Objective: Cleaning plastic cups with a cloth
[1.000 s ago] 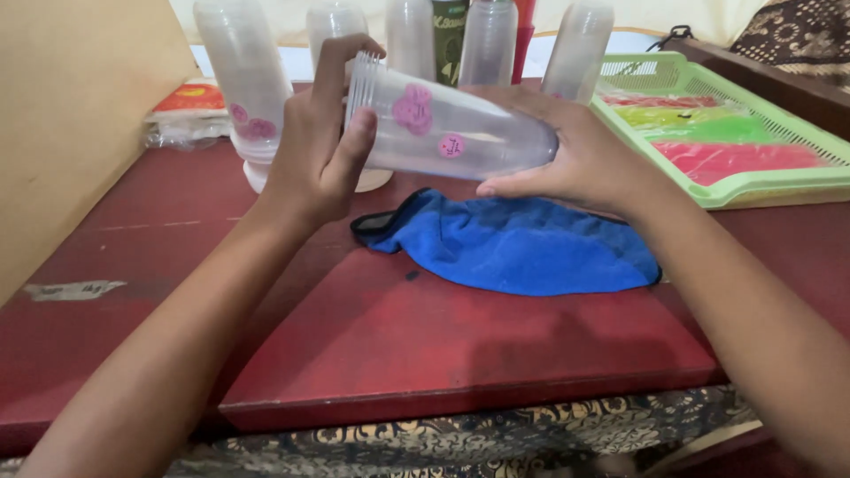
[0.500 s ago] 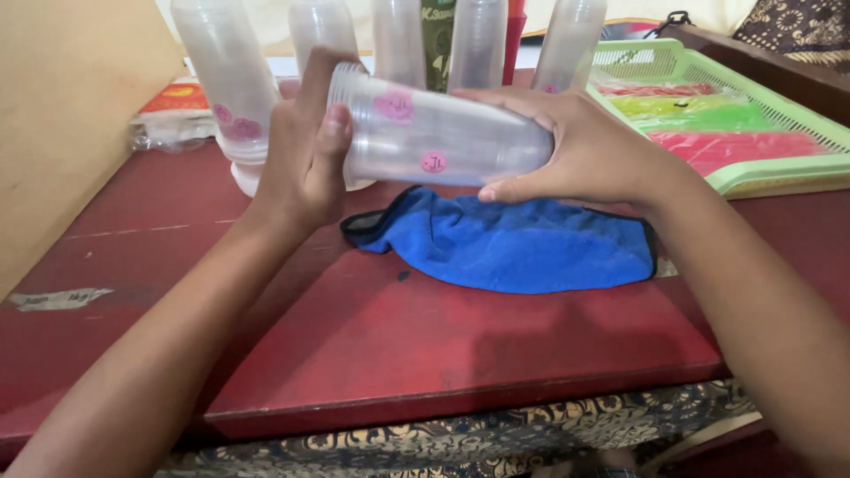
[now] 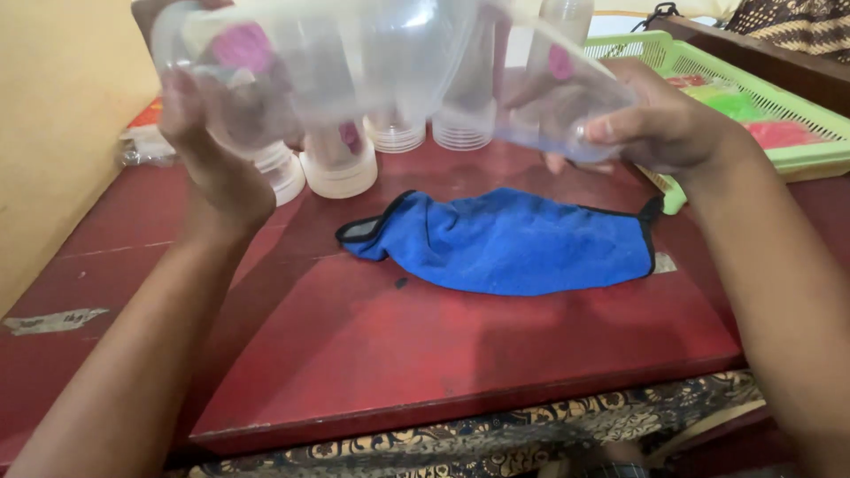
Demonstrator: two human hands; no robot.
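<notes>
Both my hands are raised above the red table (image 3: 425, 354), holding clear plastic cups with pink stickers. My left hand (image 3: 217, 164) grips one clear cup (image 3: 292, 62) at the upper left. My right hand (image 3: 664, 124) grips a stack of clear cups (image 3: 553, 97) lying on its side. The two overlap in the middle and are blurred, so I cannot tell whether they are still nested. A blue cloth (image 3: 505, 239) lies flat on the table under the hands.
Several stacks of upturned clear cups (image 3: 341, 168) stand at the back of the table. A green slotted tray (image 3: 797, 159) with coloured packets sits at the right. A plastic packet (image 3: 142, 137) lies beside the yellow board (image 3: 62, 133) at left.
Both hands have lifted the cups higher and moved apart. The left hand has drawn a cup leftward off the stack's open end. The view has shifted slightly.
</notes>
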